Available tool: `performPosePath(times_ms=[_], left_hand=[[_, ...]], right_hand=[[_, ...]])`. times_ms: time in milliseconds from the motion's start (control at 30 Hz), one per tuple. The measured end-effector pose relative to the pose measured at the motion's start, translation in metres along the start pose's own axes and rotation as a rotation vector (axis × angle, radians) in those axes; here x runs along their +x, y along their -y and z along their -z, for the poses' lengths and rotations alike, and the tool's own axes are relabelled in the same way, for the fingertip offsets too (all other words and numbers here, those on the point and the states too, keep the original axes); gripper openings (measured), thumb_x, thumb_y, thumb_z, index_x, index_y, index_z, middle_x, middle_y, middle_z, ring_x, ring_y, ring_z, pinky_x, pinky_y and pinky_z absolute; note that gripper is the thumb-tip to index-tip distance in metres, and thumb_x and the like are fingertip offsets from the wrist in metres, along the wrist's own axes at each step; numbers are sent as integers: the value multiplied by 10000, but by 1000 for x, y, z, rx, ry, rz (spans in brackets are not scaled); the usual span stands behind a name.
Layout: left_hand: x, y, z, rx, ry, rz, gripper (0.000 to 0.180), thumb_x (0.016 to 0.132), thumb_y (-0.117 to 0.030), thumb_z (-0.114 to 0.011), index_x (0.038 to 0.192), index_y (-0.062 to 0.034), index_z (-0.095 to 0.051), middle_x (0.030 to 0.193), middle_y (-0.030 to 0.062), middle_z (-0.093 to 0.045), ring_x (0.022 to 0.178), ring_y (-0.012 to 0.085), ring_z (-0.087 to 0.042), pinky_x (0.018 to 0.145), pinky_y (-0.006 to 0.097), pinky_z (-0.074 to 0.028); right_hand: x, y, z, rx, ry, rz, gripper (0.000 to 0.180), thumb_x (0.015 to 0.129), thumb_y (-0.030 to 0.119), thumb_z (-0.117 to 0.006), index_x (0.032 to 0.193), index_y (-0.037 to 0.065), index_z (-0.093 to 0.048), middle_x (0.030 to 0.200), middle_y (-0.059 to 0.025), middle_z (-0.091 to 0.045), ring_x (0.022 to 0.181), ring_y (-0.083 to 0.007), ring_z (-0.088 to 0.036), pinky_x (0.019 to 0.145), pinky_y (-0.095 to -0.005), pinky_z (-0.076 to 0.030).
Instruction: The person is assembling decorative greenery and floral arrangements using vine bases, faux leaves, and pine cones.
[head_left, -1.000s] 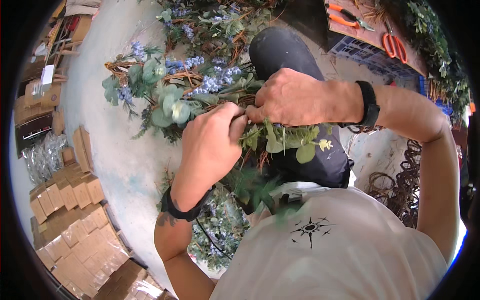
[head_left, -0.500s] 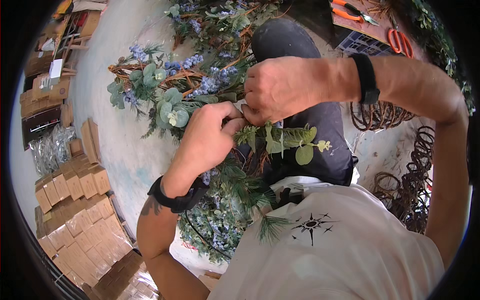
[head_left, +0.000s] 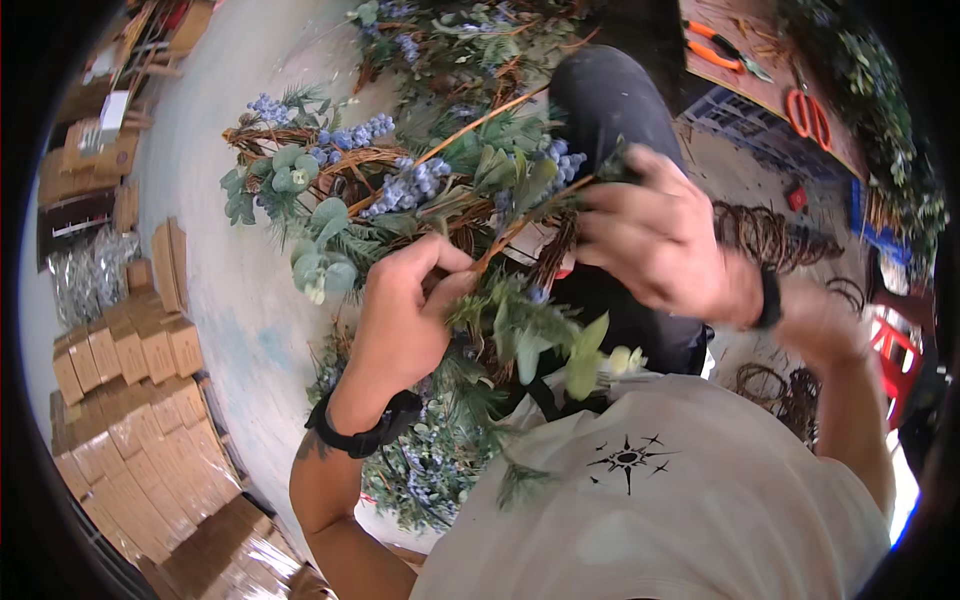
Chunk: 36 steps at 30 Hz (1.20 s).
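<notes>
This was a floral craft workshop. Rows of flat cardboard boxes were stacked along the pale concrete floor, bare vine wreath rings lay in piles, and a wooden board carried orange-handled pliers and red scissors. Loose greenery and blue-flowered sprigs lay about.

Left hand fingers curled pinching, right hand fingers spread, gripping
</notes>
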<state>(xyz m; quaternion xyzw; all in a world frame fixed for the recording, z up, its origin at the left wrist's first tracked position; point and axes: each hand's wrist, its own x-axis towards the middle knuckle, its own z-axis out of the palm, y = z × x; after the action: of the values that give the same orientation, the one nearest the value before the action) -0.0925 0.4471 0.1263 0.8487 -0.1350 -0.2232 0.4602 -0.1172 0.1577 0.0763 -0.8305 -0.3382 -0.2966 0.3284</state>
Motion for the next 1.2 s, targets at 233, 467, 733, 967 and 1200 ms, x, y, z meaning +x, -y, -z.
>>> performPosePath(times_ms=[233,467,733,967,1200], left_hand=[[-2,16,-27,-135,-233,-188,80,940,78,-688,988,22,-657,840,70,-688,748,90,-635,697,275,-516],[13,8,-71,-359,-537,-249,64,1009,13,-644,1043,43,-689,913,40,-712,831,92,-661,754,262,-531],[28,40,-110,-193,-507,-193,51,991,10,-667,1033,38,-668,862,39,-687,778,84,-624,720,270,-509],[39,48,-116,-183,-510,-221,27,955,16,-676,981,15,-666,831,92,-692,719,174,-634,676,314,-507],[40,37,-116,-209,-530,-173,43,971,27,-677,1014,31,-681,827,45,-671,726,74,-585,666,266,-483]], right_hand=[[8,42,-26,1099,8,-1329,631,1014,489,-698,1251,-91,-620,1130,-110,-658,1080,-152,-592,953,-327,-503],[53,9,-24,880,49,-999,345,946,255,-770,958,-26,-571,833,-19,-545,802,-95,-513,696,-287,-458],[-10,-6,-19,283,247,-934,554,907,442,-812,1159,-7,-608,903,-159,-678,888,-250,-685,756,-394,-553],[28,-11,-15,-202,219,-504,699,791,557,-838,1264,72,-665,1144,-181,-717,935,-400,-722,756,-480,-587],[19,-18,-31,-36,255,-849,617,791,419,-880,1262,78,-673,1075,-170,-703,981,-355,-706,838,-440,-566]])
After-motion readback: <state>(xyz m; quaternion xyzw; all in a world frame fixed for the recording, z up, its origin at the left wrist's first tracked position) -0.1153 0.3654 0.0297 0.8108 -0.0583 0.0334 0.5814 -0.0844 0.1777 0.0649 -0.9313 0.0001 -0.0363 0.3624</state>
